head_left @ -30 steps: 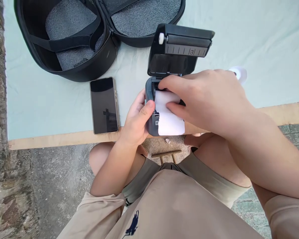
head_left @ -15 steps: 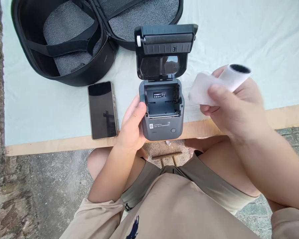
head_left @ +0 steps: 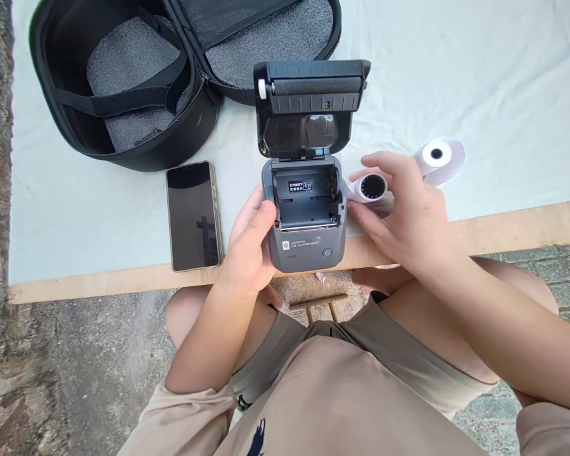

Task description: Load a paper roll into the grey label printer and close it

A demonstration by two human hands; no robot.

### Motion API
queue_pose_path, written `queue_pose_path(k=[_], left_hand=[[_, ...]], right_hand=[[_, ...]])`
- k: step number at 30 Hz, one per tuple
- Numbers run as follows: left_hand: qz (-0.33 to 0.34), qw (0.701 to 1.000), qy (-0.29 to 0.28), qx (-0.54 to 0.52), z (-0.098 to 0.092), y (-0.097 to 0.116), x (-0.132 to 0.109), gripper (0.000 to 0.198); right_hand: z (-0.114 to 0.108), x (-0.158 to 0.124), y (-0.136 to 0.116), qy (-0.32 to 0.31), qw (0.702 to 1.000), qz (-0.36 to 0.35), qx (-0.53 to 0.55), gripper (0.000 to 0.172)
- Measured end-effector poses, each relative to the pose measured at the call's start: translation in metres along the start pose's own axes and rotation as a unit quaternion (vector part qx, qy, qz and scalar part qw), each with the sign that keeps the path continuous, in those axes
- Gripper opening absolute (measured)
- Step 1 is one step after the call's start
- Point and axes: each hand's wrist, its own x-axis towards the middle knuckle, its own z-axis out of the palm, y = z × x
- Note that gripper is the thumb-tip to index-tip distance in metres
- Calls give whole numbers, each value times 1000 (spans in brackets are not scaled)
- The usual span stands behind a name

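A small grey label printer (head_left: 304, 244) stands at the table's front edge with its black lid (head_left: 310, 107) swung up and its paper bay bare. My left hand (head_left: 249, 244) is closed on the printer's left side, thumb on its top edge. Just right of the printer my right hand (head_left: 403, 215) pinches a small white paper roll (head_left: 373, 188), its end facing me. A second, larger white paper roll (head_left: 437, 155) lies on the cloth behind that hand.
A dark phone (head_left: 192, 215) lies face up left of the printer. An open black carrying case (head_left: 137, 82) with grey foam sits at the back left. A pale cloth (head_left: 479, 76) covers the wooden table (head_left: 527, 221). My knees are under the front edge.
My right hand lifted the paper roll out of the printer's bay, swung it to the right, and now holds it low beside the printer. The left hand stayed on the printer.
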Motion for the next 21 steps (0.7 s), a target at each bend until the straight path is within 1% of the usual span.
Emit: queue_pose_path(k=[3,6,7,8,10,11,12,14,15,16,19,21], left_hand=[[2,1000,-8,1,0,0,0,37],[-4,1000,-21,-4,-1,2,-1,35],[-6,1000,-24,-7,-1,2,-1,35],[-7,1000,-27,-9,-1,2,-1,35],[-5,999,-30,-14,-2,2,-1,35],[-2,999,-30,-16,-3,2,-1,34],[0,999,-31,-19,-3,2,-1,33],[0,999,-31,-22,-3,1,-1,31],[-2,999,-29,-21,-3,1,-1,31],[-5,999,-27,-18,-3,2,-1,31],[-9,1000,-22,-12,-2,2,-1,33],[-7,999,-28,-17,-2,2,-1,33]], right_hand=[[3,-1,0,-10,1000,5,-19,52],[-7,-3,-3,-1,1000,-21,-2,61],[-13,-3,-3,20,999,-37,8,64],[-20,-2,-2,55,997,-54,13,65],[-33,0,4,140,987,-74,-15,63],[-37,2,8,157,985,-67,-39,62],[-39,4,13,155,984,-53,-63,62],[-39,8,23,101,990,5,-94,59],[-36,9,27,72,991,36,-104,54],[-34,10,31,57,990,62,-112,49],[-28,10,35,51,986,107,-117,34],[-28,9,34,52,987,110,-108,34]])
